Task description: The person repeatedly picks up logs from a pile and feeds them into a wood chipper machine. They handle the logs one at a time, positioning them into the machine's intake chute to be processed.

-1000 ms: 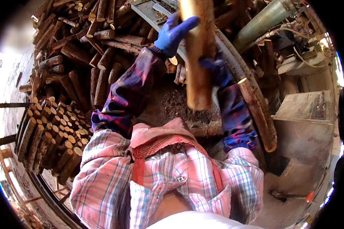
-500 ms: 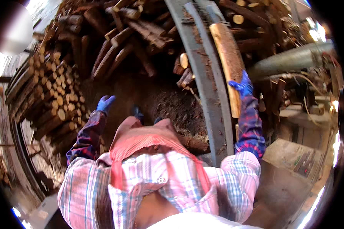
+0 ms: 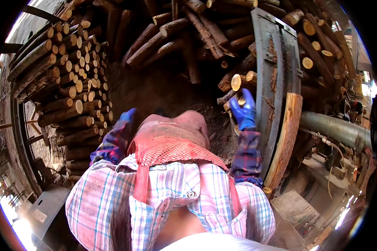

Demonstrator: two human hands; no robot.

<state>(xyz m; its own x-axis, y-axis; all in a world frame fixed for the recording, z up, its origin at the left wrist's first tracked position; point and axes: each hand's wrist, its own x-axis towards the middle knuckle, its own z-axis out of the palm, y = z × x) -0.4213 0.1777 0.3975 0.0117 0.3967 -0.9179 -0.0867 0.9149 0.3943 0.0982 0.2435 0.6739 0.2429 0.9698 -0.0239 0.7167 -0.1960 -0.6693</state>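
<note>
My right hand (image 3: 244,110), in a blue glove, is open with thumb and fingers spread. It hangs beside the left edge of a long grey metal rail (image 3: 267,79), close to the cut ends of a few short logs (image 3: 236,82). Whether it touches any of them I cannot tell. A long log with a pale bare side (image 3: 285,140) lies along the right side of the rail, apart from my hand. My left hand (image 3: 128,114), also gloved in blue, hangs by my left side with its fingers stretched out and holds nothing.
A tall stack of logs (image 3: 77,83) stands at the left, cut ends facing inward. Loose logs (image 3: 188,31) pile up across the far side. At the right are a thick grey metal cylinder (image 3: 335,127) and a flat control box (image 3: 295,213). Dark earth (image 3: 167,98) lies ahead of me.
My right hand has let go of the long log and moved left across the rail, toward the short logs. The view has turned; my left hand still hangs free.
</note>
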